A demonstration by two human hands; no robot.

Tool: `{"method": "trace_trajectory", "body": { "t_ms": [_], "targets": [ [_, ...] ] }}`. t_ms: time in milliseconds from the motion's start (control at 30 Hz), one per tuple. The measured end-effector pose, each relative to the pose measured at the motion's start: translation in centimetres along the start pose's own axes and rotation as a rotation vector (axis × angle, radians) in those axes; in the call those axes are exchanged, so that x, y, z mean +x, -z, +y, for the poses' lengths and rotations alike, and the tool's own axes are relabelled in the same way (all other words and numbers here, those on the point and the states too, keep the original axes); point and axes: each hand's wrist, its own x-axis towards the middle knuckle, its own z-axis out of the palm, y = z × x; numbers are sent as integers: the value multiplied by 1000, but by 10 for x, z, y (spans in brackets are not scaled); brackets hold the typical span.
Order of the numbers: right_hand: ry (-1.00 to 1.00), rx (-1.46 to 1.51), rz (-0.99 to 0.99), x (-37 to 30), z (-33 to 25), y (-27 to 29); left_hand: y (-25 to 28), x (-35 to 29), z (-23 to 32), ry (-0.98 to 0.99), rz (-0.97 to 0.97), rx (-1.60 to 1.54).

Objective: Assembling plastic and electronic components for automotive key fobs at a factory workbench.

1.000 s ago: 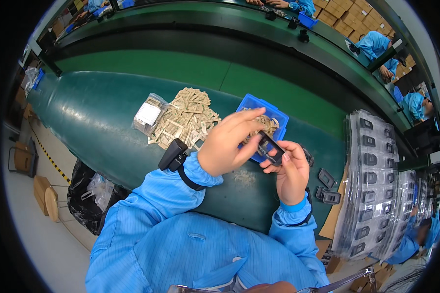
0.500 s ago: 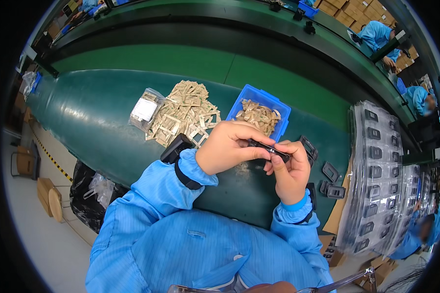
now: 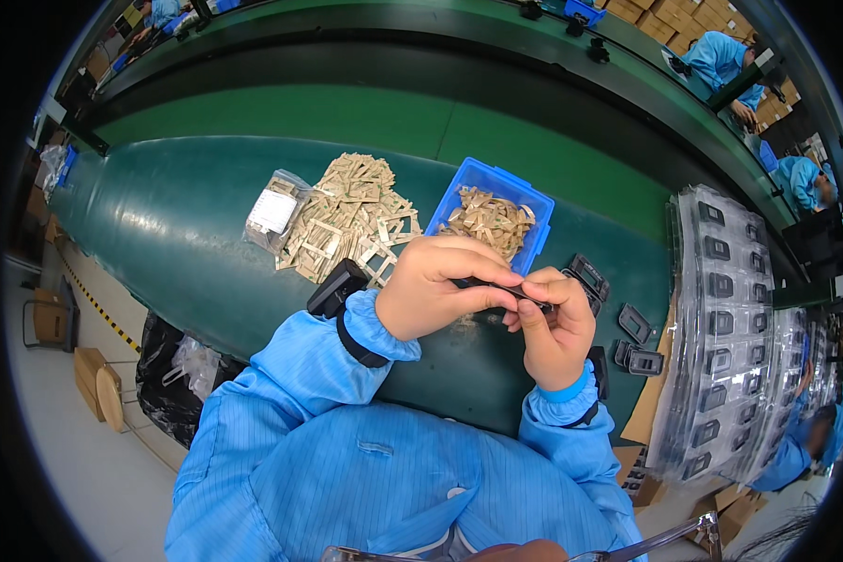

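Observation:
Between both hands, above the green table mat (image 3: 450,384), is a thin black plastic part (image 3: 526,297), mostly covered by fingers and seen nearly edge-on. My left hand (image 3: 436,286) pinches its left side between thumb and fingers. My right hand (image 3: 557,332) grips the other end, its thumb pressed along the near edge. Just past the hands stands a blue bin (image 3: 545,223) holding curled beige strips (image 3: 487,220). Left of it lies a heap of flat beige frame-shaped pieces (image 3: 351,206). Several black plastic frames (image 3: 639,359) rest right of my right hand.
A clear bag with a white label (image 3: 273,212) leans on the heap's left side. At the right, clear plastic trays (image 3: 684,375) hold rows of black parts. A black bag (image 3: 164,375) hangs by the table's left front edge. Co-workers in blue (image 3: 721,61) sit beyond.
Both hands keep their grip. The black part has tipped slightly, so less of its face shows between the fingers. The whole view has shifted a little.

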Motion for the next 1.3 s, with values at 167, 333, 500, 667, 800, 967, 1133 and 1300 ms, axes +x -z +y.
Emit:
{"method": "trace_trajectory", "body": {
  "t_ms": [167, 333, 500, 667, 800, 967, 1133, 1300],
  "targets": [
    [29, -27, 15, 0, -1, -1, -1, -1, -1, 0, 4, -18],
    [48, -43, 15, 1, 0, -1, -1, -1, -2, -13, 3, -10],
    [51, -41, 22, 1, -1, -1, -1, -1, -2, -5, 3, -23],
    [48, -46, 36, 1, -2, -2, -1, -2, -2, -16, 5, -18],
    [47, -60, 44, 1, -1, -2, -3, -3, -4, -27, 17, -19],
    [56, -72, 47, 0, -1, -1, -3, -3, -2, -23, 16, -28],
    [11, -57, 71, -1, -5, -1, -4, -6, -6, -26, 17, -35],
    [-153, -43, 184, -1, -12, -5, -11, -6, -2, 156, 51, -37]
  ]
}}
